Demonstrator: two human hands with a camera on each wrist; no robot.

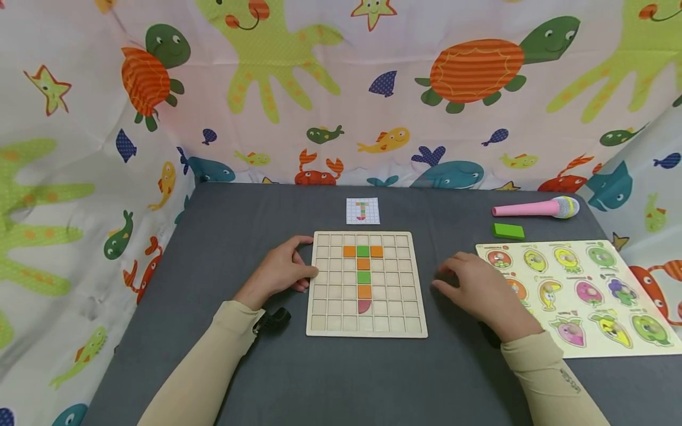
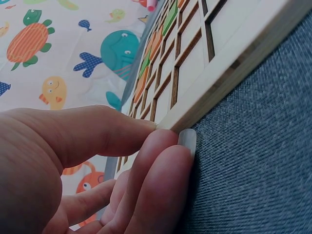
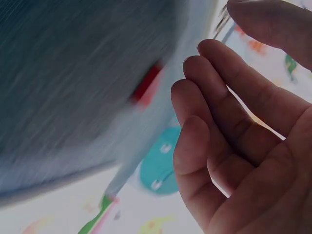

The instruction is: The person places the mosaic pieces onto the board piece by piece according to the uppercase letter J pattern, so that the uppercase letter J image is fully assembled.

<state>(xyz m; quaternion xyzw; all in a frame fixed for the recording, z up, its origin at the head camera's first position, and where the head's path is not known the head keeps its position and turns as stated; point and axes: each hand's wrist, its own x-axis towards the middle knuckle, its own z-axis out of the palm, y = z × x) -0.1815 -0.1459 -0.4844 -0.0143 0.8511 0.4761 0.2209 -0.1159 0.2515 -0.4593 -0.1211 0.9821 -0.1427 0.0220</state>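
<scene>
A square wooden grid board [image 1: 330, 322] lies flat in the middle of the table. Set in its cells are orange square tiles [image 1: 364, 291], green square tiles [image 1: 364, 277] and one pink rounded tile [image 1: 364, 306], together forming a T-like column. My left hand [image 1: 279, 269] pinches the board's left edge; in the left wrist view the thumb [image 2: 112, 131] lies against the rim, with fingertips beside it. To the board's right hovers my right hand [image 1: 476, 290], fingers loosely bent and holding nothing. Behind the board is a small pattern card [image 1: 363, 211] with a J-like figure.
A fruit puzzle board [image 1: 572, 310] lies at the right, partly behind the right forearm. Beyond it are a green block [image 1: 508, 231] and a pink toy microphone [image 1: 533, 208]. A blurred red object [image 3: 147, 87] shows in the right wrist view. Printed curtains [image 1: 341, 130] enclose the table.
</scene>
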